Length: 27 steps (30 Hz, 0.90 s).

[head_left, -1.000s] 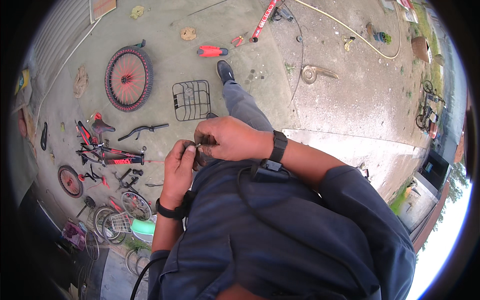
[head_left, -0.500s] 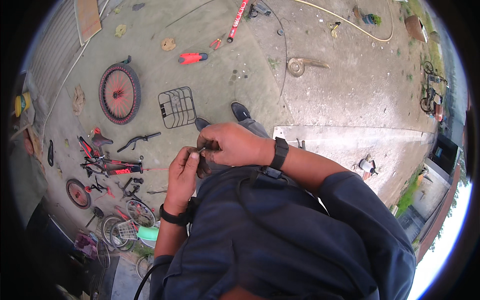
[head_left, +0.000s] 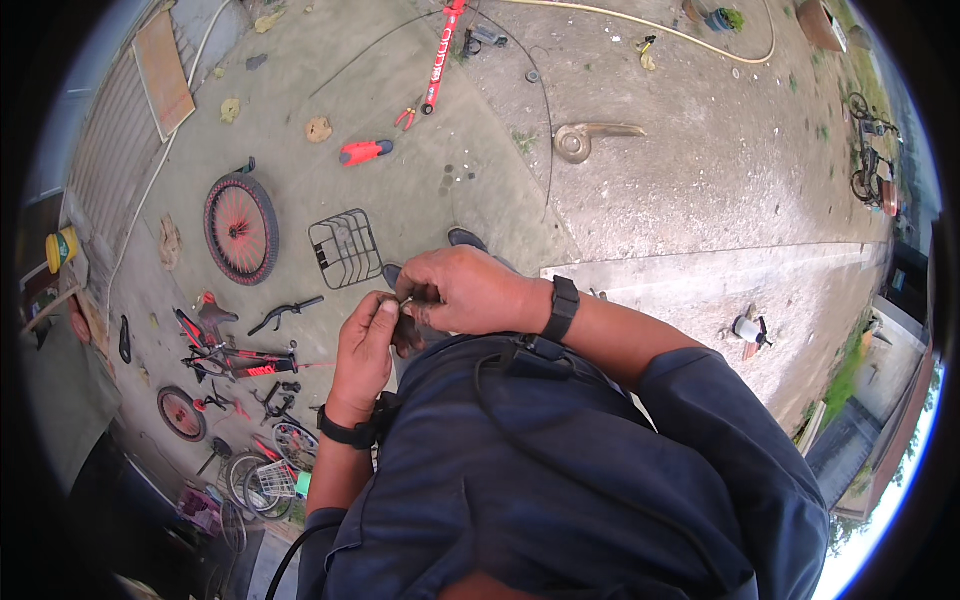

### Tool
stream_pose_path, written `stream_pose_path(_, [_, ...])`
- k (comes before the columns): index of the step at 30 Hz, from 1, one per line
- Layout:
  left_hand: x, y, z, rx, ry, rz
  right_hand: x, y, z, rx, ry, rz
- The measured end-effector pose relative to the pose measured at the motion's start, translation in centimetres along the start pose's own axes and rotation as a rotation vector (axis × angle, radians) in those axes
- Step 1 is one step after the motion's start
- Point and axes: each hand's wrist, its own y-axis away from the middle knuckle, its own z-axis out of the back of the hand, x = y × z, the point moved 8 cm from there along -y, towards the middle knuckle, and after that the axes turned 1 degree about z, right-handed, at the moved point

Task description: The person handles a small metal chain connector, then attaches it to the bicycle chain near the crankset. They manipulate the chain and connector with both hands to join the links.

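My left hand (head_left: 364, 340) and my right hand (head_left: 468, 290) meet in front of my waist, fingertips touching. Between them shows the end of a small, thin, light-coloured piece (head_left: 405, 303), too small to name. My left thumb and forefinger pinch it; the right fingers curl round the same spot and hide most of it. Beyond my hands a black wire bicycle basket (head_left: 345, 248) lies on the ground. Left of it is a wheel (head_left: 240, 230) with red spokes and a black tyre. A black handlebar (head_left: 286, 313) lies nearer, beside a red and black bicycle frame (head_left: 250, 362).
Farther off lie a red and dark tool (head_left: 366, 152), red-handled pliers (head_left: 406, 116) and a red tube (head_left: 440, 62). A smaller wheel (head_left: 182, 413) and more bicycles (head_left: 262, 475) are at lower left. A white bottle (head_left: 746, 329) stands right; a hose (head_left: 650, 38) crosses the far ground.
My view has turned slightly, so the wheel, basket and frame sit lower in it and the far tools have shifted left. Both hands keep nearly the same pose, still together at the small piece.
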Motion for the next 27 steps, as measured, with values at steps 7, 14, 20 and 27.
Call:
stream_pose_path(7, [-1.5,-0.1,-1.2,-0.055,-0.094,-0.067,0.5,0.5,1.4,-0.009,-0.018,0.015])
stream_pose_path(14, [-1.9,0.5,-1.0,-0.058,-0.069,-0.038,1.4,-0.1,1.4,0.021,0.03,0.067])
stream_pose_path(20, [-2.7,2.1,-0.6,-0.159,-0.053,-0.113,2.5,-0.8,0.4,0.079,0.04,0.123])
stream_pose_path(27, [-2.3,4.8,0.6,-0.216,-0.009,-0.155,4.2,-1.2,-2.0,0.15,0.072,0.201])
